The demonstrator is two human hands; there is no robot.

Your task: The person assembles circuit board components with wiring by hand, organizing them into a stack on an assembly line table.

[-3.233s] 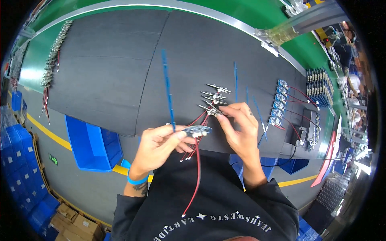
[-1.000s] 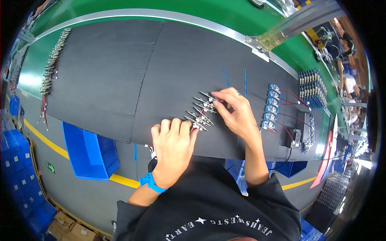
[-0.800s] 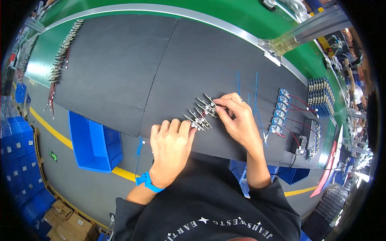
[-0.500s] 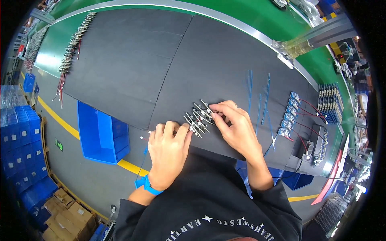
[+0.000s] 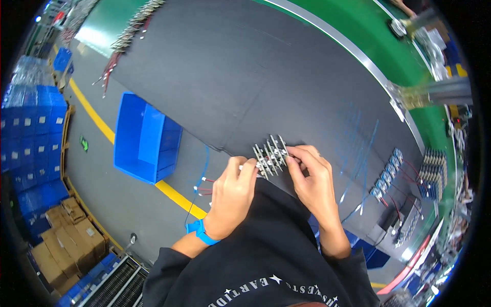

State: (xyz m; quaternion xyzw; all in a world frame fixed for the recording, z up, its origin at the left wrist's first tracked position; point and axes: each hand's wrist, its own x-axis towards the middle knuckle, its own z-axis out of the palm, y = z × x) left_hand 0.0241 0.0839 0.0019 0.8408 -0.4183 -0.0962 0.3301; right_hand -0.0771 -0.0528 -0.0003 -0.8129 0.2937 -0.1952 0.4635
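Between my two hands is a short row of small circuit boards (image 5: pixel 270 156), standing on edge side by side with narrow gaps. My left hand (image 5: pixel 232 193) has its fingers closed on the left end of the row. From beside that hand red wires (image 5: pixel 204 191) with white plugs stick out to the left. My right hand (image 5: pixel 313 174) pinches the right end with thumb and fingers. The row is at the near edge of the black-covered table (image 5: pixel 204 71), close to my shirt. A blue strap (image 5: pixel 202 233) is around my left wrist.
A blue bin (image 5: pixel 146 140) stands beyond the table's left edge. More boards (image 5: pixel 137 25) with red wires line the far left edge. At right are blue boards (image 5: pixel 387 174), a stacked block of boards (image 5: pixel 433 173) and blue wires (image 5: pixel 369 161). Cartons (image 5: pixel 69 240) stand lower left.
The view has turned, so the surroundings appear shifted. The boards between my hands stand more evenly in line, and more of the red wires shows by my left hand.
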